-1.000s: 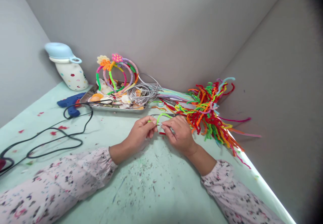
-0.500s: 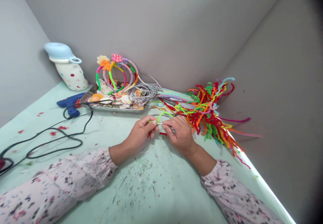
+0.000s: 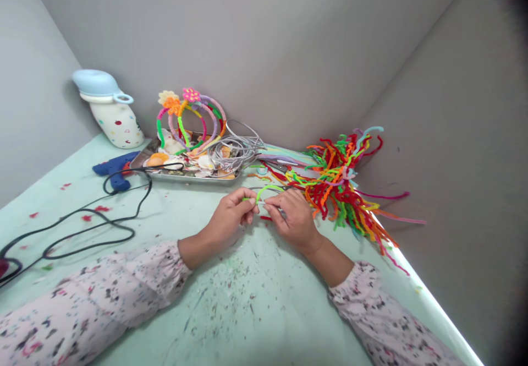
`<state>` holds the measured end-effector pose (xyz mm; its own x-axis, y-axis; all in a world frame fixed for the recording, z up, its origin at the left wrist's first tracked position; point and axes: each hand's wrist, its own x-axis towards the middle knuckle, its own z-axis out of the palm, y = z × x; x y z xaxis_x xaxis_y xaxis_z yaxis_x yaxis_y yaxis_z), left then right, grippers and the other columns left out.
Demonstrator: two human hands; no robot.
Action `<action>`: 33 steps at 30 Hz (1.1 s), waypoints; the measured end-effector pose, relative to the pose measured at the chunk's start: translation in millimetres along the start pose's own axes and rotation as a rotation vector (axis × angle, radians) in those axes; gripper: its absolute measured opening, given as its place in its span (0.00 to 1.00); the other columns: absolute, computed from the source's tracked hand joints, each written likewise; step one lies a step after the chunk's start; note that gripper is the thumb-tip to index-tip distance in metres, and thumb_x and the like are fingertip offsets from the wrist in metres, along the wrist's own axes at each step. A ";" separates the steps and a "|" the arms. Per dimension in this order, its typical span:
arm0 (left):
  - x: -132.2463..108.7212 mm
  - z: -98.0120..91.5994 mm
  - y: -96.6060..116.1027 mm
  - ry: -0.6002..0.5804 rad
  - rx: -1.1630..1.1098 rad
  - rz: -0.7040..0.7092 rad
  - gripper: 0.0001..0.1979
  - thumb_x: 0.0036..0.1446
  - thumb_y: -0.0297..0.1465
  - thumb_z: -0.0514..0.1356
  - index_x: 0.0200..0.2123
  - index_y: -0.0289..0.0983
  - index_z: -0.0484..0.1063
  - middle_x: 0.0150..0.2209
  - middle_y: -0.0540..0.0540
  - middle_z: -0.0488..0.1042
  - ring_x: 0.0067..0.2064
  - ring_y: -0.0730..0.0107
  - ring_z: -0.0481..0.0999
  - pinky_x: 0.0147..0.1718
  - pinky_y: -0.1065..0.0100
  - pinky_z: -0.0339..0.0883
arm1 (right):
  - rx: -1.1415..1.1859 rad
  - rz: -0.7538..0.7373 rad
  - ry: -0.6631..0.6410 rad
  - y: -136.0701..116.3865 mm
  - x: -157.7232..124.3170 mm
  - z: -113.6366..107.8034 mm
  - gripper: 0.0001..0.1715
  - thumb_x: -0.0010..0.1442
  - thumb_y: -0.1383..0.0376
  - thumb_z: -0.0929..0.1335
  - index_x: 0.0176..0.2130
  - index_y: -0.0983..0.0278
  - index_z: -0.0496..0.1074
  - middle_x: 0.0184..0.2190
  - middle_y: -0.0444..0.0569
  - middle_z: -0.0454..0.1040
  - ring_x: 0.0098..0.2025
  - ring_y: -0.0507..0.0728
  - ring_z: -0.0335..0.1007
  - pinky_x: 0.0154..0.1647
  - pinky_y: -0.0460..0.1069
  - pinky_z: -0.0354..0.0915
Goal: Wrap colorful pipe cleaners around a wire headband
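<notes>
Over the middle of the table, my left hand is closed in a pinch on a lime-green pipe cleaner and a thin grey wire. The pipe cleaner arches up from the left fingertips toward the right hand. Just to the right, my right hand is closed too, thumb and forefinger pinching the same grey wire. A short length of wire shows between the two sets of fingertips. The rest of the wire is partly hidden behind the hands.
A metal tray holds shells, a grey wire coil and several fuzzy hoops with flowers. Left of it are a blue glue gun, its black cord and a bottle. Colourful pipe cleaners lie right.
The arch of the lime-green pipe cleaner has tilted slightly left and flattened. Both hands have stayed almost in place, still pinching.
</notes>
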<state>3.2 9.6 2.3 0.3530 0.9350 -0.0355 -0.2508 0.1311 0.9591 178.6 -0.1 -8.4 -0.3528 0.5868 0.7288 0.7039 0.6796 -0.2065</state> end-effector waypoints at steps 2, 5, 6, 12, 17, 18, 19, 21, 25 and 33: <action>-0.2 0.2 0.5 -0.002 0.000 -0.001 0.06 0.52 0.32 0.60 0.32 0.36 0.67 0.24 0.53 0.70 0.20 0.80 0.63 0.20 0.74 0.53 | -0.001 0.004 0.004 -0.5 0.6 -0.3 0.03 0.61 0.66 0.66 0.36 0.62 0.71 0.30 0.48 0.75 0.33 0.56 0.67 0.37 0.53 0.60; -0.5 0.4 1.2 0.000 0.006 -0.002 0.06 0.52 0.32 0.60 0.32 0.36 0.67 0.24 0.52 0.70 0.20 0.80 0.63 0.20 0.74 0.52 | -0.002 0.020 0.012 -1.7 1.6 -1.4 0.06 0.60 0.66 0.66 0.40 0.62 0.71 0.34 0.49 0.77 0.37 0.57 0.69 0.41 0.54 0.62; -0.6 0.4 1.4 0.001 0.009 -0.003 0.06 0.52 0.32 0.60 0.32 0.35 0.67 0.24 0.52 0.70 0.20 0.80 0.63 0.20 0.74 0.52 | -0.003 0.027 0.014 -2.2 2.0 -1.8 0.09 0.60 0.66 0.66 0.42 0.62 0.71 0.37 0.50 0.77 0.40 0.58 0.70 0.42 0.54 0.63; -1.1 0.8 -0.1 -0.011 0.016 -0.004 0.06 0.52 0.32 0.60 0.32 0.36 0.67 0.25 0.52 0.71 0.20 0.80 0.63 0.19 0.75 0.51 | -0.078 0.035 0.024 -4.3 3.2 -2.5 0.18 0.59 0.61 0.67 0.50 0.62 0.69 0.48 0.56 0.73 0.50 0.63 0.68 0.49 0.58 0.64; -0.8 0.6 -1.5 -0.026 0.036 -0.006 0.06 0.53 0.32 0.59 0.30 0.36 0.67 0.24 0.52 0.71 0.20 0.81 0.62 0.19 0.75 0.50 | -0.100 0.052 0.032 -5.4 3.9 -2.8 0.22 0.58 0.60 0.67 0.52 0.63 0.68 0.53 0.59 0.68 0.57 0.66 0.62 0.55 0.62 0.61; -0.6 0.5 -1.8 -0.028 0.038 -0.005 0.06 0.53 0.32 0.59 0.30 0.35 0.67 0.25 0.52 0.71 0.20 0.81 0.62 0.19 0.75 0.50 | -0.089 0.060 0.034 -5.5 3.9 -3.0 0.23 0.58 0.60 0.67 0.52 0.62 0.67 0.53 0.59 0.68 0.57 0.66 0.62 0.56 0.62 0.61; -0.4 0.5 -2.2 -0.029 0.038 -0.003 0.06 0.53 0.33 0.60 0.30 0.35 0.67 0.25 0.52 0.71 0.19 0.81 0.62 0.19 0.75 0.50 | -0.076 0.064 0.033 -5.5 3.9 -3.0 0.23 0.58 0.61 0.67 0.53 0.62 0.67 0.53 0.58 0.68 0.57 0.65 0.62 0.55 0.62 0.61; 0.2 0.4 -3.1 -0.026 0.036 -0.002 0.06 0.52 0.33 0.60 0.31 0.36 0.67 0.25 0.52 0.71 0.19 0.81 0.62 0.19 0.75 0.50 | -0.047 0.058 0.025 -5.0 3.4 -2.6 0.23 0.59 0.61 0.67 0.53 0.62 0.66 0.51 0.58 0.70 0.54 0.65 0.65 0.53 0.61 0.64; 1.0 0.3 -3.9 -0.020 0.045 -0.011 0.07 0.52 0.33 0.60 0.33 0.36 0.67 0.25 0.52 0.71 0.19 0.81 0.62 0.19 0.75 0.51 | 0.001 0.049 0.007 -3.0 1.8 -0.7 0.20 0.59 0.64 0.66 0.52 0.62 0.66 0.46 0.55 0.74 0.48 0.62 0.69 0.49 0.57 0.66; -0.4 -1.1 -3.7 -0.023 0.135 0.037 0.07 0.52 0.33 0.60 0.35 0.37 0.70 0.19 0.54 0.66 0.20 0.77 0.60 0.20 0.73 0.52 | 0.060 0.070 -0.004 -1.9 1.0 -0.9 0.14 0.60 0.66 0.65 0.47 0.62 0.68 0.36 0.52 0.73 0.39 0.59 0.69 0.41 0.55 0.66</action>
<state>2.9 9.2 -1.6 0.3662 0.9305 0.0057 -0.1409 0.0494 0.9888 177.5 -1.3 -6.7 -0.3064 0.6357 0.7085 0.6891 0.6616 -0.2956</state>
